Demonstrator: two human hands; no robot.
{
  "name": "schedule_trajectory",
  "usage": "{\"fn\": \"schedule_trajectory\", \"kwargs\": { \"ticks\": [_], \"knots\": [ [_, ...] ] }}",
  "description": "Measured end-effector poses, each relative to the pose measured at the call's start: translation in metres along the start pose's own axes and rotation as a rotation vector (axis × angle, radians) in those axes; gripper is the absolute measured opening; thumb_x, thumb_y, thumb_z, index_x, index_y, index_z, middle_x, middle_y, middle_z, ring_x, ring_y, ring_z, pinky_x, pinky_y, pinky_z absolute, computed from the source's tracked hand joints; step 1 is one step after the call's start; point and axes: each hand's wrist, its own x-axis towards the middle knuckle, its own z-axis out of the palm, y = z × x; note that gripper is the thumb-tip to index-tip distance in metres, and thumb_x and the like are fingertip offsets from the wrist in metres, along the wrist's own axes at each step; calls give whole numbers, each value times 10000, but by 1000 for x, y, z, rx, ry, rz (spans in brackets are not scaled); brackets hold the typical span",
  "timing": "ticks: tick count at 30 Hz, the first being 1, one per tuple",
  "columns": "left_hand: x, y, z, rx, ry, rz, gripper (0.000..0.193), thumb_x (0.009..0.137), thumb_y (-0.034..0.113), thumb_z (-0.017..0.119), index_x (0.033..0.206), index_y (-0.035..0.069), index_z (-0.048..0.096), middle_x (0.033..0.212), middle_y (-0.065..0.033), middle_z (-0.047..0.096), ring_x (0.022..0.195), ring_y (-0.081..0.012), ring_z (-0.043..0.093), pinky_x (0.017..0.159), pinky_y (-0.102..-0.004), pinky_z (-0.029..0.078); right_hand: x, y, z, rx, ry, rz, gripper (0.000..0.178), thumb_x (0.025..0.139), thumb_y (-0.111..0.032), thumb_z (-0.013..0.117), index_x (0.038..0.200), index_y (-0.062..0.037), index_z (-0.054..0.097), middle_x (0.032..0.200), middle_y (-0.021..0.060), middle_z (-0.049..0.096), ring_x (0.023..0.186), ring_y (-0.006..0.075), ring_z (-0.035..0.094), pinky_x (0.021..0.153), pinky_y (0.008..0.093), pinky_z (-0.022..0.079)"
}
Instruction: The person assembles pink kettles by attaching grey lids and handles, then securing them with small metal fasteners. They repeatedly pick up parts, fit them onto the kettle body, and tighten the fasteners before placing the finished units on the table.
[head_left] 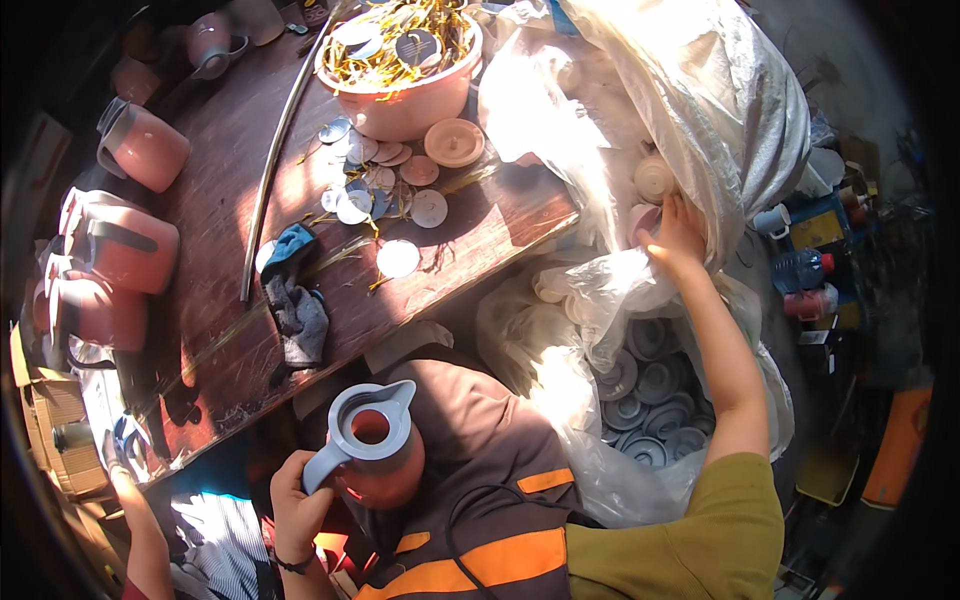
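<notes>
My left hand [298, 508] grips the grey-blue handle of a pink jug [385, 475] above my lap. The jug stands nearly upright, and its spouted grey-blue collar has an uncovered round opening. At the mouth of a white plastic bag [735, 110], my right hand [676, 232] has its thumb and fingers closed around a pink lid [643, 220], partly hidden by the fingers. Just above that hand lies a cream-pink round lid [654, 178]. Below the right forearm, a second plastic bag [550, 350] holds many grey lids [660, 385].
A dark red wooden table [400, 290] carries a pink tub [410, 110] of golden ties, round tags [355, 205], a metal rod [280, 150] and a grey glove [298, 315]. Pink jugs [130, 245] line its left side. Another person's hand [125, 490] is at lower left.
</notes>
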Motion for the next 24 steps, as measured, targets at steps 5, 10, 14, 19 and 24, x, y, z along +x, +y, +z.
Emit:
{"fn": "schedule_trajectory", "kwargs": {
  "ticks": [5,10,14,19,24],
  "knots": [
    [-11,-8,-2,21,50,44,211,690,-54,535,885,-29,611,777,-35,639,748,-90,588,678,-226,461,-8,-22,7,-295,-7,-95,853,717,-403,729,1418,-103,346,1488,159,307,1334,318,372,1081,439,331],
    [-11,-12,-7,102,-63,149,249,692,33,601,938,-2,613,796,-63,607,735,-116,568,693,-254,457,35,25,95,-503,144,-109,371,814,-234,627,1140,-73,552,1143,106,555,1118,266,534,930,358,441],
    [-26,-15,-12,88,-78,146,272,724,90,644,983,9,631,814,-65,606,741,-146,573,703,-263,457,26,12,36,-245,23,-226,645,575,-182,844,1135,-91,537,1235,157,478,1194,337,473,965,411,431],
    [-33,-20,-16,46,-64,249,219,781,106,722,959,5,643,821,-25,632,755,-79,574,684,-232,451,-16,-27,-44,131,410,-313,478,655,-169,797,1043,-46,547,1080,144,570,989,332,580,828,442,474],
    [-30,-18,-8,88,-92,245,287,800,197,720,1012,18,644,857,-89,652,766,-161,610,719,-280,471,-105,-129,-107,1033,-278,-528,488,724,-249,790,1098,-36,559,949,65,620,885,172,595,794,308,476]
  ]
}}
